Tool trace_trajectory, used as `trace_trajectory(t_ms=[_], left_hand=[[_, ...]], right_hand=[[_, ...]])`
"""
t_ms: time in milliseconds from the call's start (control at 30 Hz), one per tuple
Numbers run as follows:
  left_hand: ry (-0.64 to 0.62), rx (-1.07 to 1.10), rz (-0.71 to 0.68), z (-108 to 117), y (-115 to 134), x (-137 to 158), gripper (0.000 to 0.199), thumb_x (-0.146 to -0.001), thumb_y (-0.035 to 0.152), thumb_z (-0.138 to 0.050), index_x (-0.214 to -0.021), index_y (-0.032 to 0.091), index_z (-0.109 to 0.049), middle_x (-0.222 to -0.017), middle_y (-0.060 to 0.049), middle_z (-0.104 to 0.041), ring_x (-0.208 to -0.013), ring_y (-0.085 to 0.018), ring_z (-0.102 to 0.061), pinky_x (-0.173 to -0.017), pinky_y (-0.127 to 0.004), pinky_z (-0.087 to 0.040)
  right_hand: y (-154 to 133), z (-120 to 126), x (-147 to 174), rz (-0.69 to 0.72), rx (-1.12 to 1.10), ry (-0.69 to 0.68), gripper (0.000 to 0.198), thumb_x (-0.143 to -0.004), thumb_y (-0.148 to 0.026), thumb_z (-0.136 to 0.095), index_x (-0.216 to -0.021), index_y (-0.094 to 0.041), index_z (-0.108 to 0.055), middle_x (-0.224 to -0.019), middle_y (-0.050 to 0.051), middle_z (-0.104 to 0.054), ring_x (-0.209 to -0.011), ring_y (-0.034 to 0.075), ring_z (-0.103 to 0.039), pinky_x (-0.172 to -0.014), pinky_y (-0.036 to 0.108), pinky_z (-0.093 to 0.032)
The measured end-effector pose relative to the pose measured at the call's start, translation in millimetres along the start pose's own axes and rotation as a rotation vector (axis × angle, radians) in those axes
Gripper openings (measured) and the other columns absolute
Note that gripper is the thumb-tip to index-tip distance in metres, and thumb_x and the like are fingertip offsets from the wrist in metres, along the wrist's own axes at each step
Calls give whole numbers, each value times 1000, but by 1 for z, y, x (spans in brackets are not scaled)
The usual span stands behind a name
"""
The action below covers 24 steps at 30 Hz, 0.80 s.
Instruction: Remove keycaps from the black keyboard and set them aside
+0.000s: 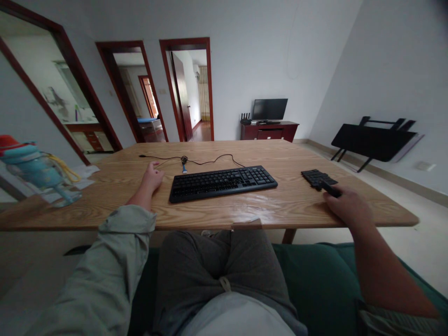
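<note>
A black keyboard (224,183) lies on the wooden table in front of me, its cable running off behind it. Just left of the keyboard, my left hand (153,177) rests on the tabletop with its fingers curled; a thin pale line reaches from the fingertips toward the cable, and I cannot make out what they hold. My right hand (350,205) is closed around a short black bar-like object (331,188) at the table's right side. Its far end is over or beside a cluster of small dark pieces (318,178), which look like keycaps.
The black cable (210,159) has a bundled knot and a blue connector (184,168) beside it. At the table's left end stand a light-blue bottle with a red top (33,163) and white papers (86,176). A folded black table (378,140) leans at the right wall.
</note>
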<state>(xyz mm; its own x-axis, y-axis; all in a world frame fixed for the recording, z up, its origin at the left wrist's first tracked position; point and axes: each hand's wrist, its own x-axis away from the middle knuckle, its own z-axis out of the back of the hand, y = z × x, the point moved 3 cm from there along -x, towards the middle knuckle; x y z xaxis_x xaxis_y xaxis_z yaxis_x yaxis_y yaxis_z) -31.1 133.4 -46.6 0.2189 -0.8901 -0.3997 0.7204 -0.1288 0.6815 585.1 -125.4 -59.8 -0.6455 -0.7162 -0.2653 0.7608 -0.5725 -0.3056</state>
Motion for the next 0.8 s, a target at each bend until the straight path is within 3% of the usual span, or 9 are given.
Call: trace_trajectory(t_ms=[133, 400, 633, 800], left_hand=[[-3, 2, -8, -1, -2, -1, 53, -76, 26, -56, -128, 18, -49, -71, 0, -57, -57, -17, -51, -61, -29, -43], [-23, -8, 31, 2, 7, 5, 54, -76, 25, -56, -130, 18, -49, -74, -1, -59, -56, -16, -50, -59, -29, -42], [-8, 4, 13, 3, 8, 6, 53, -76, 24, -57, -129, 18, -51, -75, -1, -59, -60, -17, -51, -61, -29, -42], [-22, 1, 32, 2, 6, 5, 53, -77, 25, -57, -129, 18, -50, -76, -2, -60, -57, -17, -51, -60, -29, -42]], right_hand=[[-1, -4, -3, 64, 53, -59, 54, -86, -45, -43, -132, -22, -60, -132, 13, -59, -112, 35, -60, -90, 42, -44], [1, -7, -4, 61, 84, -92, 55, -87, -49, -41, -129, -20, -62, -123, 17, -64, -107, 36, -61, -87, 44, -45], [0, -7, -5, 75, 82, -86, 58, -86, -46, -46, -139, -25, -53, -130, 17, -60, -110, 37, -60, -88, 45, -45], [-3, -4, -3, 66, 87, -93, 57, -87, -48, -44, -135, -22, -57, -128, 17, -61, -110, 37, -60, -86, 45, -44]])
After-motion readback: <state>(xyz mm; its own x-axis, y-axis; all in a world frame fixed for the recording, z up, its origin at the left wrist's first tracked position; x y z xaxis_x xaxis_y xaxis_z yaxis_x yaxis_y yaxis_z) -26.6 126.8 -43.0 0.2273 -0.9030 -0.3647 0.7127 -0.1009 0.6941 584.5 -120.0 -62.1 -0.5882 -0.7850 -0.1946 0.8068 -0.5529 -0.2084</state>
